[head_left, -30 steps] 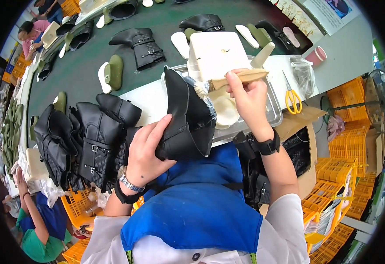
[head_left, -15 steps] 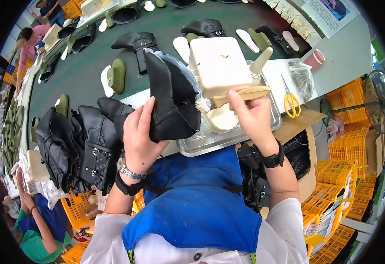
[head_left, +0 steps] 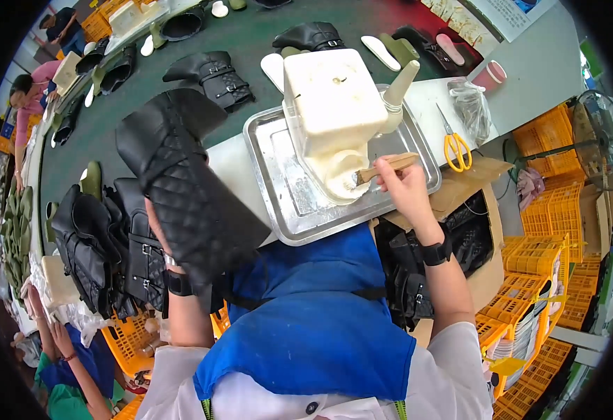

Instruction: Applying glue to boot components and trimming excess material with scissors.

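Observation:
My left hand holds up a black quilted ankle boot, its strapped outer side toward me. The boot hides most of that hand's fingers. In my right hand is a wooden-handled brush, pinched near the handle. Its bristles dip into white paste in the round open mouth of a cream-coloured dispenser. The dispenser stands in a metal tray, beside a beige squeeze bottle.
Yellow-handled scissors and a clear plastic bag lie right of the tray. Black boots are stacked at left. Boots and insoles line the green conveyor. Co-workers stand at far left.
The boot has swung left, away from the tray, and turned so its outer side shows. My right hand has lowered the brush from the boot's edge into the paste.

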A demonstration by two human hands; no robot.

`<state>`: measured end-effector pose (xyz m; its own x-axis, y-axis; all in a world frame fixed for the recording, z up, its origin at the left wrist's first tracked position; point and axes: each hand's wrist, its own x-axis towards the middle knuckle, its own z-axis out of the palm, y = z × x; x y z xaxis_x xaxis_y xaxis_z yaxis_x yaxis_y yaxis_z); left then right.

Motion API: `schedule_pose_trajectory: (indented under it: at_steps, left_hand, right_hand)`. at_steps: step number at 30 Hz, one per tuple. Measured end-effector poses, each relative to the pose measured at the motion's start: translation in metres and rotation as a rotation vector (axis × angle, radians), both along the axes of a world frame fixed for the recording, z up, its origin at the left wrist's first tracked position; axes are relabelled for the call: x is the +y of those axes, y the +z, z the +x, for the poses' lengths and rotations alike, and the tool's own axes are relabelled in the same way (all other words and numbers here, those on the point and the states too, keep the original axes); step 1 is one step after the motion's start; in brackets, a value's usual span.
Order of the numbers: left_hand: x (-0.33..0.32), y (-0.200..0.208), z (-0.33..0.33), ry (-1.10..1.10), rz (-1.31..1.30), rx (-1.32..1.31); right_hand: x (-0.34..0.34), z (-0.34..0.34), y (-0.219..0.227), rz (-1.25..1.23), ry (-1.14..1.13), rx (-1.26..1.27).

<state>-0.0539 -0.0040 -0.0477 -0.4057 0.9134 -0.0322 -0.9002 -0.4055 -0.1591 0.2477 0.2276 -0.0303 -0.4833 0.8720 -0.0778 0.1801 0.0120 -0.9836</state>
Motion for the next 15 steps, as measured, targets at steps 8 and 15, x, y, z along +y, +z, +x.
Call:
schedule_pose_trajectory:
  at_steps: [8,15]
  left_hand:
    - [0.033,0.069,0.028,-0.110,-0.589,0.360]
    - [0.043,0.025,0.001,-0.242,0.032,0.461]
  right_hand:
    - [-0.004,-0.011,0.009,0.405,0.157,-0.370]
    - [0.003,0.004,0.021,0.354,0.150,-0.311]
